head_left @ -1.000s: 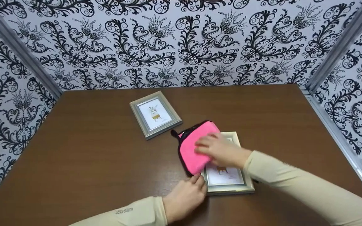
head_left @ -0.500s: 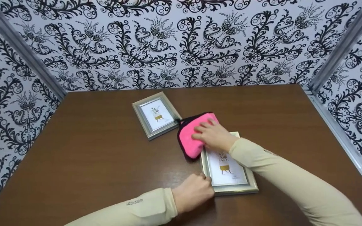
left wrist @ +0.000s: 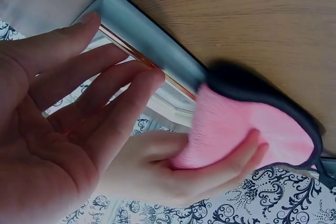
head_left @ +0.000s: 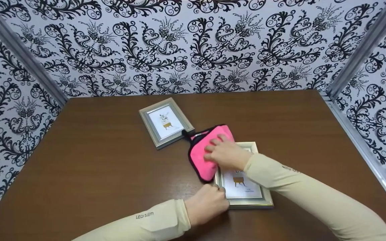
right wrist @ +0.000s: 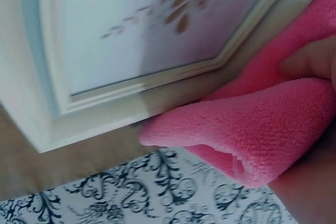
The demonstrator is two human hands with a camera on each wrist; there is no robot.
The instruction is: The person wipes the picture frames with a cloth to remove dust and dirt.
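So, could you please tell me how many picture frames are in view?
2. One silvery rectangular frame is farther back, to the left; one pale-gold rectangular frame is nearer, partly hidden by the right hand and pink plush cloth.

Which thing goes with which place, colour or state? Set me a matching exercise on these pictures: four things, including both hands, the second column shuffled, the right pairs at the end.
Things
1. Cloth
2. Left hand
3. Right hand
4. Farther frame

Places, colours, states
A. At the near left corner of the nearer frame
B. Closest of the four to the patterned back wall
C. Pink and black
D. Gripping the cloth

Right pairs
1-C
2-A
3-D
4-B
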